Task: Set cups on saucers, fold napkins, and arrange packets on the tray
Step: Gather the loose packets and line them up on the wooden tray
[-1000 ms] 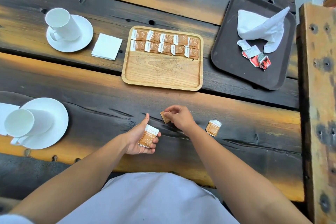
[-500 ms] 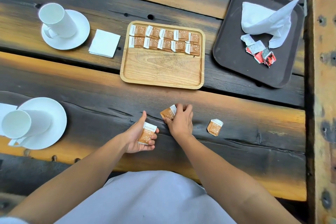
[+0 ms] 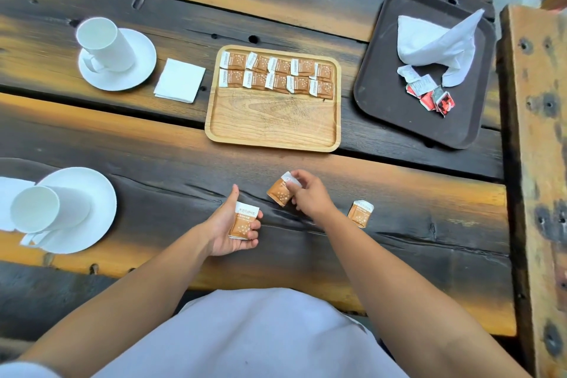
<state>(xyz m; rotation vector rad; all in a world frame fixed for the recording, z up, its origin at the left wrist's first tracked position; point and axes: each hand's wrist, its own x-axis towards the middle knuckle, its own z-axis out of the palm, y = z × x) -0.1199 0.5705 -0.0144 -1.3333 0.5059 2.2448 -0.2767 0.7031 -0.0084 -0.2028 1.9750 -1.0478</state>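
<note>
Risks first: could lose the brown packet (image 3: pixel 280 190) pinched in the right hand (image 3: pixel 306 196), gripped only near its white end, low over the table (image 3: pixel 153 169), should that grip slacken on the way across. Could also nudge the laid rows askew when adding to them, packed edge to edge. Pinches that packet between thumb and curled fingertips, a narrow grip. Cradles a second packet (image 3: pixel 244 221) in the upturned left hand (image 3: pixel 228 225), fingers curled round its lower edge, thumb raised clear. Just right of the right wrist, a third packet (image 3: pixel 360 212) lying loose on the wood, touched by nothing. At near left, a white cup (image 3: pixel 46 209) on a saucer (image 3: pixel 89 224), probably upright though skewed by the wide lens. Farther on, centre, a wooden tray (image 3: pixel 270 120) with two rows of brown packets (image 3: pixel 276 74) across its far half, near half bare. Left of it, a folded napkin (image 3: pixel 179 80), then a far cup (image 3: pixel 104 43) on a far saucer (image 3: pixel 135 70). Far right, a dark tray (image 3: pixel 386 101) carrying a crumpled napkin (image 3: pixel 435 43) and a few red packets (image 3: pixel 435 95).
</note>
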